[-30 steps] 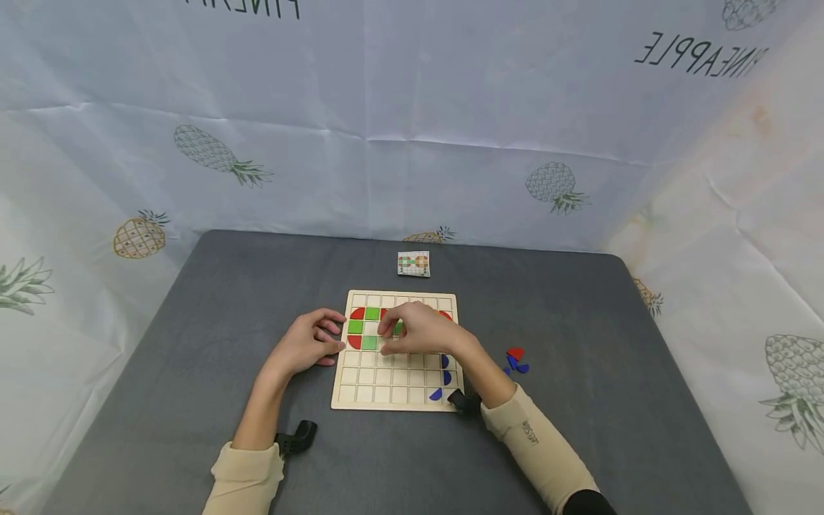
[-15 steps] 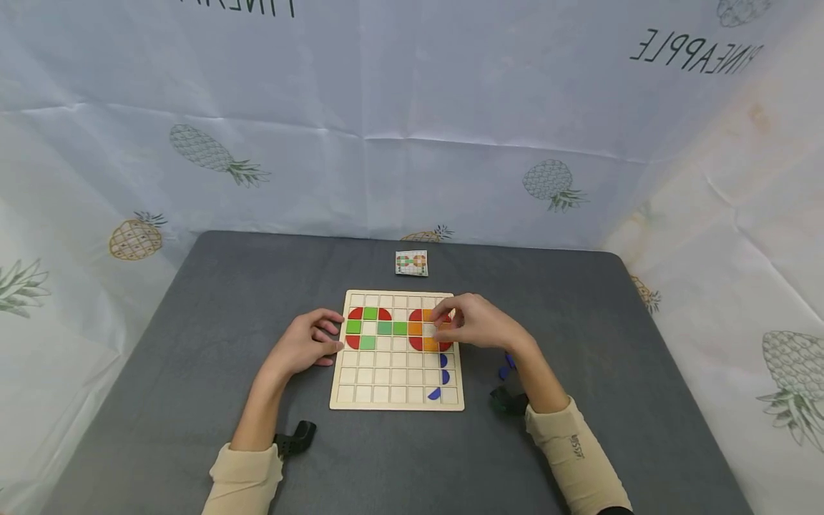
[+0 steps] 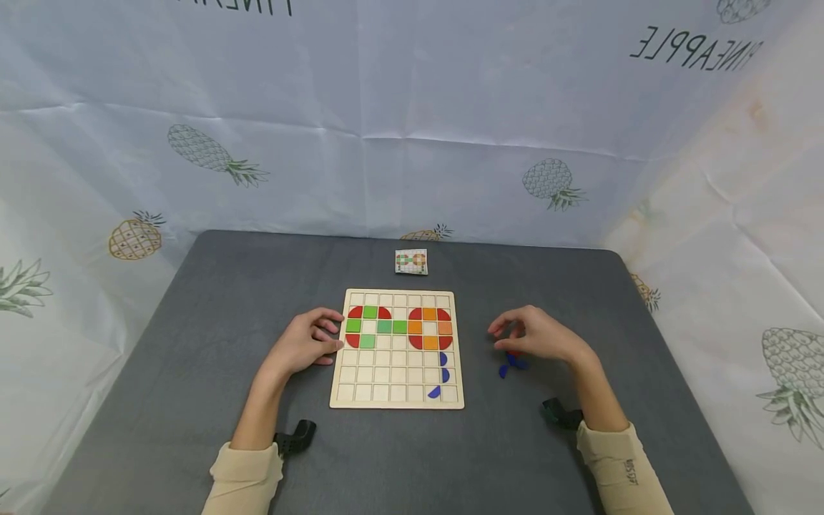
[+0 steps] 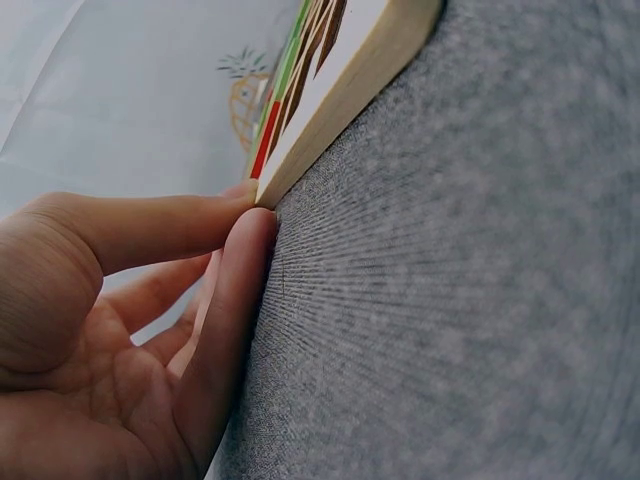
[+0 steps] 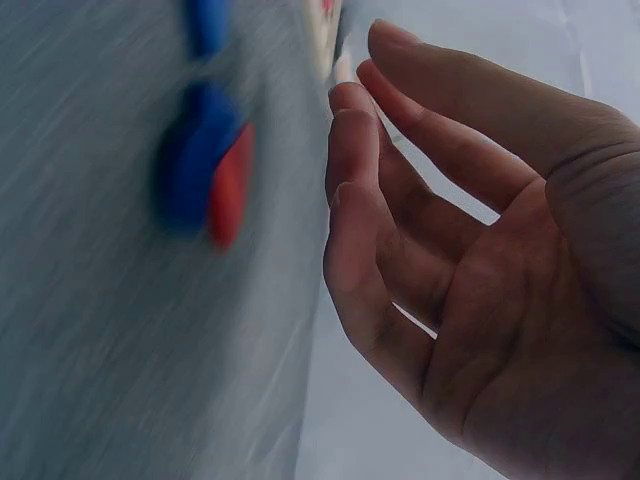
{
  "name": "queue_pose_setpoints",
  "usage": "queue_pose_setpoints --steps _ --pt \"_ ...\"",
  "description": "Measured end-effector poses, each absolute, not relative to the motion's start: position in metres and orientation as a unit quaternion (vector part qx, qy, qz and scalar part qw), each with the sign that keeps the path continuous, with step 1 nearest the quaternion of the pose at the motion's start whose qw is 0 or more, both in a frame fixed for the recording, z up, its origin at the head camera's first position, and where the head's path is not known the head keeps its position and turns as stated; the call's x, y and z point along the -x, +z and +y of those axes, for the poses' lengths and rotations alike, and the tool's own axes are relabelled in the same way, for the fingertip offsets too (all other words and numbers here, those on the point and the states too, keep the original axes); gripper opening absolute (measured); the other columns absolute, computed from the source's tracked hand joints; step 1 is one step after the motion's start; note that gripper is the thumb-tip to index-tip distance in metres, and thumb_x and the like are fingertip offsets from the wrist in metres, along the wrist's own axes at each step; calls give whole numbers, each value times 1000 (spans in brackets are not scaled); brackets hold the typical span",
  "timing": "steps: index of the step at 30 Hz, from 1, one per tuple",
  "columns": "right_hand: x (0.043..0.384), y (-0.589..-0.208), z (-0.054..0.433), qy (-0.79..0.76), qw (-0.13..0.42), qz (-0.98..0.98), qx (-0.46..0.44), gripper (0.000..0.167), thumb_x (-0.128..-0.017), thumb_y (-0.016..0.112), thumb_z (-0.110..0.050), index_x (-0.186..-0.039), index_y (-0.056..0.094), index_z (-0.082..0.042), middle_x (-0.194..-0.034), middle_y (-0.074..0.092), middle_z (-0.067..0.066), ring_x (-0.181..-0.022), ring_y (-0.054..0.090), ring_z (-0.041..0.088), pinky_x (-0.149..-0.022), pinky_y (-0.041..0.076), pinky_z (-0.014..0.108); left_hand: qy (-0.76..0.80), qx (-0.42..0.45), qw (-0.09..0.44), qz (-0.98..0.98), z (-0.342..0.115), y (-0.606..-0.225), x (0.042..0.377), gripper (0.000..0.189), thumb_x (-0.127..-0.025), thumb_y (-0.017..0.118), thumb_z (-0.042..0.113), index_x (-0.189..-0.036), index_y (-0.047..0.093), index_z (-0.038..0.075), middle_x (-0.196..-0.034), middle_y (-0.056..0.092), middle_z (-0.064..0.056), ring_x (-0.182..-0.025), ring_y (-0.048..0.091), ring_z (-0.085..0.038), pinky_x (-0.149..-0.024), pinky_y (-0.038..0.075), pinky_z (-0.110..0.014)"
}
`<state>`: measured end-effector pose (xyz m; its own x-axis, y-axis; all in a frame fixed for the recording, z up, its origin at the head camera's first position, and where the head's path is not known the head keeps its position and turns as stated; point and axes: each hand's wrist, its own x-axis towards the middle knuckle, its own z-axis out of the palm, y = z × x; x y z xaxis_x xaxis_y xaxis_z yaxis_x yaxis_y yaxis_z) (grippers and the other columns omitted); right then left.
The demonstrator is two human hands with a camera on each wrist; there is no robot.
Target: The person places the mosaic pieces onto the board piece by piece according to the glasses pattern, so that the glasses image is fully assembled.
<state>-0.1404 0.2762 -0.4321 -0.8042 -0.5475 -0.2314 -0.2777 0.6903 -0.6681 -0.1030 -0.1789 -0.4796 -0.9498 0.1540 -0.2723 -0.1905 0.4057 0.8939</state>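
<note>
A wooden grid board [image 3: 373,375] lies on the table. My left hand [image 3: 307,340] rests at its left edge, thumb and fingertips touching the wood; the left wrist view shows the thumb at the board's edge [image 4: 320,125]. Set on the board are red corner pieces [image 3: 355,312], green squares [image 3: 400,327] and orange squares [image 3: 429,342]. Three blue half-round pieces [image 3: 443,359] lie at its lower right. My right hand [image 3: 541,334], fingers loosely bent and holding nothing, hovers by loose blue pieces [image 3: 503,371] and a red piece [image 5: 230,190], partly hidden by the hand in the head view.
A small pattern card [image 3: 410,262] lies beyond the board near the table's far side. The dark grey table [image 3: 257,275] is backed by a pineapple-print cloth [image 3: 412,93]. Black wrist mounts [image 3: 296,438] sit on both wrists.
My right hand has moved right, from over the board's middle, across its right-hand ring, to the loose pieces. An orange square now shows at that ring's right side. The left hand has stayed put.
</note>
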Motion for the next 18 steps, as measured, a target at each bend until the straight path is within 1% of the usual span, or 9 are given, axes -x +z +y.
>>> queue_pose_setpoints --steps 4,7,13,18 --pt "137 -439 296 -319 222 896 214 25 -97 82 -13 -119 79 -4 -112 80 14 -71 65 7 -63 53 23 546 12 157 822 -179 -480 103 49 -97 79 2 -142 61 1 -117 60 -20 -88 65 -21 -68 68 -36" --pt "136 -445 307 -317 224 898 208 26 -96 83 -13 -120 79 -4 -113 79 14 -70 61 6 -62 52 23 547 13 158 822 -180 -479 103 49 -97 79 3 -142 61 1 -117 60 -19 -87 66 -21 -68 68 -36" --pt "139 -453 320 -340 229 886 219 27 -94 85 -13 -118 79 -2 -106 74 14 -65 54 4 -57 48 22 546 16 157 823 -179 -480 104 48 -96 79 2 -141 61 1 -117 60 -19 -86 65 -21 -68 68 -35" --pt "141 -459 325 -350 229 882 217 27 -92 88 -16 -116 80 -5 -103 73 13 -65 55 4 -58 48 22 545 14 156 824 -179 -480 104 48 -96 78 2 -141 62 1 -116 60 -19 -86 65 -21 -67 68 -35"
